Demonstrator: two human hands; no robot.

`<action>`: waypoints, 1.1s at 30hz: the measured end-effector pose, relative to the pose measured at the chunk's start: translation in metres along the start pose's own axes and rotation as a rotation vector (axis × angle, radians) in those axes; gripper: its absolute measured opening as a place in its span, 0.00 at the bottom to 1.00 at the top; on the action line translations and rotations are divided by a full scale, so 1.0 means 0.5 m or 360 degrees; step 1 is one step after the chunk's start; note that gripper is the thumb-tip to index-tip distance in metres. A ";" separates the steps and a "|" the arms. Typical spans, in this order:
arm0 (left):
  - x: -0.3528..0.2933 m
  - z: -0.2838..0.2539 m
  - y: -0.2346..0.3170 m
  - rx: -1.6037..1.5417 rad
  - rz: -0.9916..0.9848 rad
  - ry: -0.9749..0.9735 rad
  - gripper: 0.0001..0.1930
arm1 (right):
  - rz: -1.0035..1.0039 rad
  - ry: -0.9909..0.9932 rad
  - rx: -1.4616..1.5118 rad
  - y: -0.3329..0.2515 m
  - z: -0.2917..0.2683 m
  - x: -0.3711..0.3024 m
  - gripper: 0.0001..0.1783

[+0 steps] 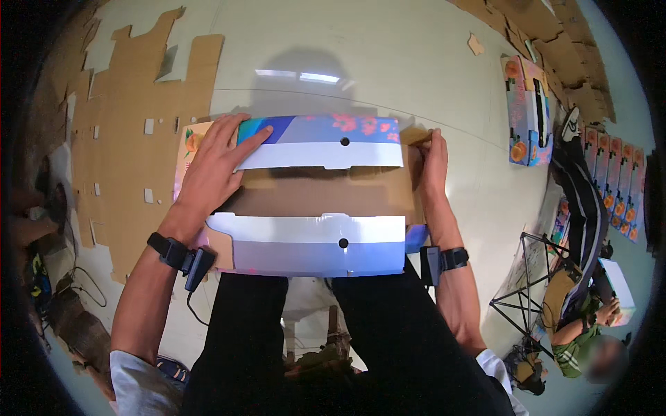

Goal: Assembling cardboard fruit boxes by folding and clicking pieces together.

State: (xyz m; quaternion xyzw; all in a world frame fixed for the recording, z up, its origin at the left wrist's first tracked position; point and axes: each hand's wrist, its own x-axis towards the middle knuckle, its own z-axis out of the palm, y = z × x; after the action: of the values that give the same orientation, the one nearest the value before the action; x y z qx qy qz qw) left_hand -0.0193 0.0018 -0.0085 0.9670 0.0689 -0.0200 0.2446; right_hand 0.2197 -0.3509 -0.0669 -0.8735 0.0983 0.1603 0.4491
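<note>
My left hand [214, 163], thumb and fingers spread, touches the far left of the open cardboard box [319, 193] before my legs; my right hand [435, 166] touches its right end, grip unclear.

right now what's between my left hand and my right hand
In the head view, the open, colourfully printed cardboard box lies between the left hand and the right hand.

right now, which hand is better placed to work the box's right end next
Probably the bare right hand: its fingers are at that end of the open, colourfully printed cardboard box, while the bare left hand lies over the far left corner, thumb on the blue, pink-flowered flap.
</note>
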 end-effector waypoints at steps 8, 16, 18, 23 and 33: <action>0.024 -0.002 0.004 -0.0067 0.0073 -0.0066 0.46 | -0.0375 -0.0161 -0.0803 0.147 -0.078 -0.061 0.28; 0.029 -0.002 0.008 -0.0021 0.0086 -0.0058 0.45 | 0.0246 -0.0126 -0.1053 0.129 -0.073 -0.085 0.47; 0.030 -0.001 0.008 0.0017 0.0086 -0.0054 0.45 | 0.0259 0.0035 -0.0953 0.117 -0.077 -0.087 0.45; 0.028 0.003 0.005 0.0058 0.0096 -0.0057 0.45 | 0.0025 0.0085 -0.1027 0.078 -0.055 -0.065 0.39; 0.032 0.009 0.008 0.0078 0.0035 -0.0032 0.46 | -0.0275 0.0409 -0.0243 0.064 -0.317 -0.217 0.24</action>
State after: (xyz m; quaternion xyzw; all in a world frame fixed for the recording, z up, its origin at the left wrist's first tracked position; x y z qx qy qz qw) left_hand -0.0031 -0.0020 -0.0115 0.9731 0.0552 -0.0286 0.2217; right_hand 0.1391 -0.4958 0.0356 -0.9235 0.0669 0.0151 0.3773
